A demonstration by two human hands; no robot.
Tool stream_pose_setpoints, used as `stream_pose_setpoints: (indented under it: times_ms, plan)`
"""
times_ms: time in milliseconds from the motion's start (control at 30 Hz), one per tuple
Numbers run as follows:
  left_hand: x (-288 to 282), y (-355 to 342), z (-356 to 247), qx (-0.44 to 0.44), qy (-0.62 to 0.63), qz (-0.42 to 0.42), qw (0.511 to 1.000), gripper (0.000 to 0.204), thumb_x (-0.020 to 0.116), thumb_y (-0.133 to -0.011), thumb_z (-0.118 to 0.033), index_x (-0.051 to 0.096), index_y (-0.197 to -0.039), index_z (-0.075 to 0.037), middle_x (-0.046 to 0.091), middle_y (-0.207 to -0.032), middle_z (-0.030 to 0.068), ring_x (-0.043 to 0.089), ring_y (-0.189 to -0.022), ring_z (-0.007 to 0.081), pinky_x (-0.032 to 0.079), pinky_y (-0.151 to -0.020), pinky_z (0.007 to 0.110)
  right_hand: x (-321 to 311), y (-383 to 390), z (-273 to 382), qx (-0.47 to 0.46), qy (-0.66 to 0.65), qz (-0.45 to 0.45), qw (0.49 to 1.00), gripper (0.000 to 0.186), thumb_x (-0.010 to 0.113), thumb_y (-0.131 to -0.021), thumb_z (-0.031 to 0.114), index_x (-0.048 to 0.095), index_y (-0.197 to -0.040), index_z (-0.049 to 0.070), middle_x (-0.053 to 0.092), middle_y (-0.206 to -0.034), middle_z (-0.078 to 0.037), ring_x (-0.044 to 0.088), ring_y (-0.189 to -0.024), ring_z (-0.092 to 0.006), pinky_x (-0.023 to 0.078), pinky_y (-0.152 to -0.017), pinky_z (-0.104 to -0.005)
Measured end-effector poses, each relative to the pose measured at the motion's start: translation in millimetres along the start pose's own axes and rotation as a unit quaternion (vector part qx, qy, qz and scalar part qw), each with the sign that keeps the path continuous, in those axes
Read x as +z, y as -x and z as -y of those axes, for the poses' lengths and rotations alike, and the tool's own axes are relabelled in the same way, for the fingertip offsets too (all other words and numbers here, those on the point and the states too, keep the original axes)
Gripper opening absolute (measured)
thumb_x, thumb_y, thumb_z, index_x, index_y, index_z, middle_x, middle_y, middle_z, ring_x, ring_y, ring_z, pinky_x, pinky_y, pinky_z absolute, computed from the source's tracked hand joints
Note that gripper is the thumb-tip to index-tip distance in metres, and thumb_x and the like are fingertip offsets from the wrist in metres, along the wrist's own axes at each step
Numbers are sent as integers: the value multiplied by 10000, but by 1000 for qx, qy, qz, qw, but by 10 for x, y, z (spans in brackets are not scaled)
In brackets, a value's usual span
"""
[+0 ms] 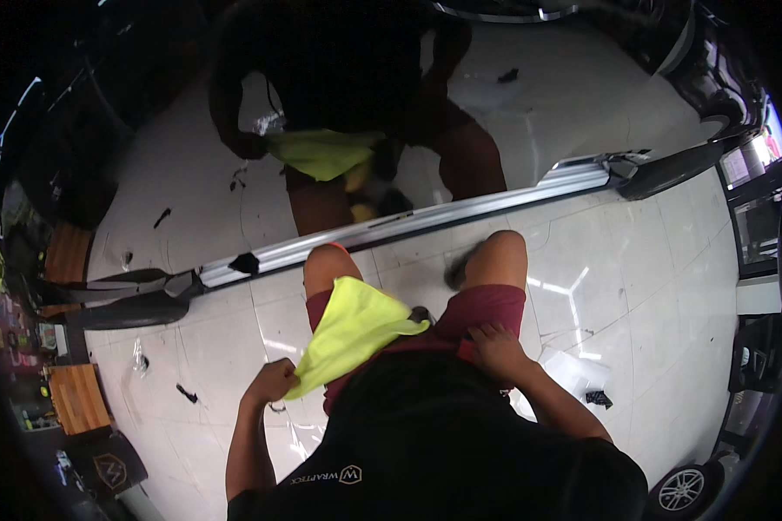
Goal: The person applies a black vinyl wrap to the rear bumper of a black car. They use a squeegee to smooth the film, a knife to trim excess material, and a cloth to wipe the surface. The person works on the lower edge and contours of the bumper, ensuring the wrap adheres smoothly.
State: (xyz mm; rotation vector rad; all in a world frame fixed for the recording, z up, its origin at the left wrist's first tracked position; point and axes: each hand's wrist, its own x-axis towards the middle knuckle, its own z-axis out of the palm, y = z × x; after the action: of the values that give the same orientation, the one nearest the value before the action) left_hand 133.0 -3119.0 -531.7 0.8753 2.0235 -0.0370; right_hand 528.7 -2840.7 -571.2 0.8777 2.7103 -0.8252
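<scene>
My left hand (pixel 275 382) grips one corner of a bright yellow-green cloth (pixel 352 334). The cloth is spread over my lap, its far end draped between my knees. At my right hip, my right hand (pixel 496 352) is closed with curled fingers against my dark red shorts (pixel 482 313). A small bright red piece (pixel 467 349) shows beside those fingers; whether they hold it is unclear. In front of me stands a glossy black car side (pixel 530 113), which mirrors me and the cloth. A silver sill strip (pixel 487 205) runs along its bottom.
A dark wheel-arch trim (pixel 135 313) sits at the strip's left end, another (pixel 678 172) at its right. White sheets (pixel 569 378) and a crumpled black scrap (pixel 598 398) lie on the tiled floor at right. A wooden-topped unit (pixel 78 399) stands at left, a car wheel (pixel 682 491) at lower right.
</scene>
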Motion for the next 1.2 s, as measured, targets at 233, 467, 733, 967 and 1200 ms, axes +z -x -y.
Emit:
stream_pose_setpoints:
  times_ms: [233,467,733,967,1200]
  plan:
    - [334,-106,566,-26,-26,47,998,288,620,-812,-235,708,-951,2,710,-950,190,676,-898,340,526,-783,421,-297,-1399,-300,-102,-104,-90,985,307,565,-837,121,659,-1085,-34,640,-1026,-243,609,-993,-427,495,-929,-468]
    - [1317,483,1570,-10,64,60,996,265,626,-863,-231,708,-943,9,707,-787,111,669,-651,196,543,-588,361,855,-3268,-304,-88,66,-19,994,268,528,-897,198,669,-1096,87,650,-1181,-156,629,-1037,-320,507,-868,-486]
    - [1778,-34,444,-171,208,56,962,375,580,-881,-267,657,-1102,27,721,-861,140,712,-751,203,591,-686,326,1332,-3859,-1345,-32,99,-62,993,288,483,-925,213,677,-1096,87,651,-1194,-160,609,-1123,-351,475,-949,-481]
    - [1293,-298,-93,-90,87,-241,962,409,701,-833,-317,661,-1130,-37,664,-1159,213,621,-1075,403,493,-938,440,879,-3381,-1091,-38,89,31,995,285,440,-938,175,667,-1074,71,669,-1143,-185,644,-1083,-333,506,-927,-478]
    - [-2035,1949,-3215,450,-168,-650,589,406,643,-796,58,627,-1195,-14,613,-1110,153,607,-923,316,504,-776,407,-385,-1542,-243,-183,2,-7,983,335,481,-889,155,614,-1175,43,677,-1089,-233,649,-1024,-407,507,-905,-496]
